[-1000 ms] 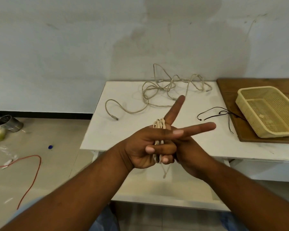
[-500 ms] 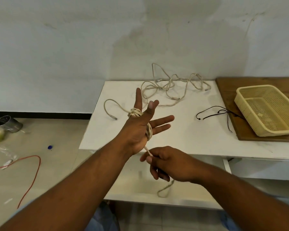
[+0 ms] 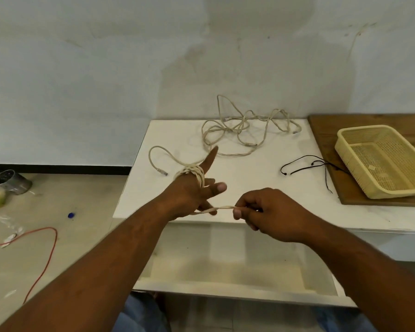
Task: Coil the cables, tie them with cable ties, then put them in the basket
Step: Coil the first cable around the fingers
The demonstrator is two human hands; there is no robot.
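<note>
While I wind the beige cable [image 3: 194, 174] around my spread left hand [image 3: 192, 193], my right hand [image 3: 267, 213] pinches its free run taut between thumb and fingers. Only a few turns sit on my hand. Another cable tangle [image 3: 243, 130] lies loose on the white table [image 3: 249, 183], the black ties [image 3: 309, 165] are unused, and the basket [image 3: 381, 161] is empty.
</note>
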